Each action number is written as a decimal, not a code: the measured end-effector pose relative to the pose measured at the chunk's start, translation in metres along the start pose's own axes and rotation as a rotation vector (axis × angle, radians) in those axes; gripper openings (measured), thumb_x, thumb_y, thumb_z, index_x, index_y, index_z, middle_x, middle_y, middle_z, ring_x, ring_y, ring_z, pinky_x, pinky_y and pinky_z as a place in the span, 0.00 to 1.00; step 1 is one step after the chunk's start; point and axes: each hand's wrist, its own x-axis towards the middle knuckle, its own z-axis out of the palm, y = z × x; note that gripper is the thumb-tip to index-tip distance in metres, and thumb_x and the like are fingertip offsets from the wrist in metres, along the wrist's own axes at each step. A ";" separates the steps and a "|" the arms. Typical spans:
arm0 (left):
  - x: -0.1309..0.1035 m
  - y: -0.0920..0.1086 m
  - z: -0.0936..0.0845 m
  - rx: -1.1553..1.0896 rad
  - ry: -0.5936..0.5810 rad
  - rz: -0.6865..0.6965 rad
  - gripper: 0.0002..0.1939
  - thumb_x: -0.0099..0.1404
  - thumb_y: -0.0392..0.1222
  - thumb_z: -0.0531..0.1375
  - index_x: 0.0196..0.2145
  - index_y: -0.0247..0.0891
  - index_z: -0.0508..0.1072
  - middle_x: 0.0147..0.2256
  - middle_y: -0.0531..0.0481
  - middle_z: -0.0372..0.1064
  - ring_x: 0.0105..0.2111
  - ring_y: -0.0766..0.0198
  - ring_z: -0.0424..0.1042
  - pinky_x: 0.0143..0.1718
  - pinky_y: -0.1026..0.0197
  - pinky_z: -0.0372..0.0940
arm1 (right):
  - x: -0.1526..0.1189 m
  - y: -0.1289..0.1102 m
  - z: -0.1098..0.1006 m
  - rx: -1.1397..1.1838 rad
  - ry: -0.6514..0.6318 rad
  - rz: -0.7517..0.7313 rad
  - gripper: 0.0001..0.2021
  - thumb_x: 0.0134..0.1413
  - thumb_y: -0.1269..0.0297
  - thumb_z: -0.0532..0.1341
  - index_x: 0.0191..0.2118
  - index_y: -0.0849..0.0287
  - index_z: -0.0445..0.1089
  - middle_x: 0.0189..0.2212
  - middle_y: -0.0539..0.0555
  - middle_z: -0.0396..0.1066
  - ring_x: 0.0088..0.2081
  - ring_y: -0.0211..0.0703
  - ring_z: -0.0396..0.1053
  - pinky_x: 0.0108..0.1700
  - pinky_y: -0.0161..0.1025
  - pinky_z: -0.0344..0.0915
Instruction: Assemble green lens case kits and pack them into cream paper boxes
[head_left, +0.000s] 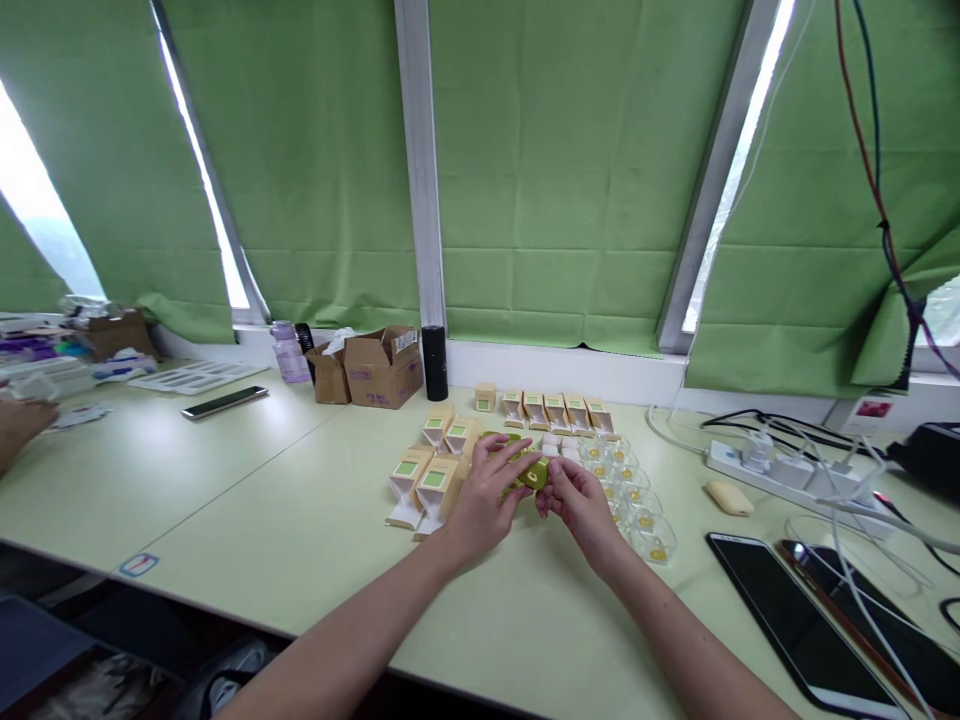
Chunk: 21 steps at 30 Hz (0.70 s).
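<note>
Over the middle of the table, my left hand is closed on a small green item with pale markings, whose exact kind I cannot make out. My right hand pinches its right edge with thumb and fingers. Left of my hands stand several small open cardboard boxes with green labels and their flaps folded out. Just behind and right of my fingers are small white blocks. Rows of clear plastic cups with yellow centres spread beside my right hand, which partly hides them.
More open small boxes line the back, near a closed one. Larger cartons and a black cylinder stand at the wall. Phones, cables and a power strip lie right. Another person's hand is far left.
</note>
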 end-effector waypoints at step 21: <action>0.007 -0.012 -0.001 -0.292 0.099 -0.463 0.23 0.67 0.58 0.67 0.53 0.42 0.82 0.51 0.41 0.72 0.52 0.51 0.72 0.55 0.49 0.71 | -0.002 -0.002 -0.005 -0.041 -0.043 -0.021 0.27 0.51 0.36 0.71 0.39 0.60 0.78 0.28 0.56 0.78 0.27 0.41 0.69 0.28 0.36 0.63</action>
